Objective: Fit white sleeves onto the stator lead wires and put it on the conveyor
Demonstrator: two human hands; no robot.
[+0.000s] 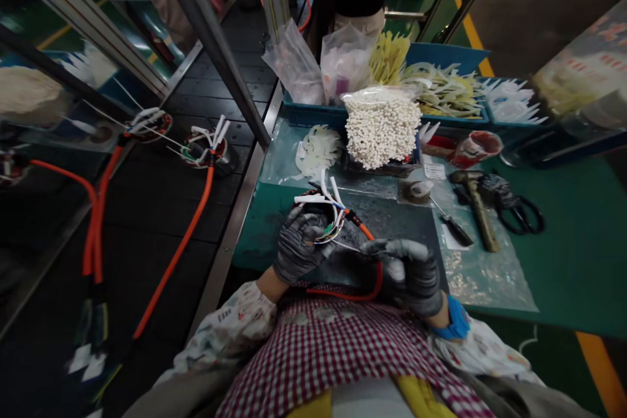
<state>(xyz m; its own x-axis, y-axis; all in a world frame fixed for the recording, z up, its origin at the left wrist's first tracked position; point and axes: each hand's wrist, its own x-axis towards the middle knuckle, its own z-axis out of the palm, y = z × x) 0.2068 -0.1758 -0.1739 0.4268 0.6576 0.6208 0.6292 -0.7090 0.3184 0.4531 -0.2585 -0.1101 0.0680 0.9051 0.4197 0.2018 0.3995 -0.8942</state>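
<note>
Here's my left hand (300, 245) in its grey glove, fingers wrapped around the side of the coil (328, 230), which sits just above the dark mat (414, 219) in front of me. White tubes (337, 191) poke up from its far side, and an orange cable (366, 231) leaves it on the right and loops down near my apron (337, 346). Over to my right hand (414, 274), gloved too, a blue band (455, 319) at the wrist: fingers curled in, pinching the white string (347, 246) that stretches from the coil. So the hands are apart, joined only by that string.

Beyond the coil there's a bag of white sticks (382, 127), with yellow strips (389, 55) in the bin behind. Right of the mat, a screwdriver (456, 230), a hammer (476, 209) and black-handled scissors (518, 209) lie on the green table (578, 261). Off to my left, another coil (203, 147) stands on the dark slats (196, 287), its own orange cable trailing towards me.
</note>
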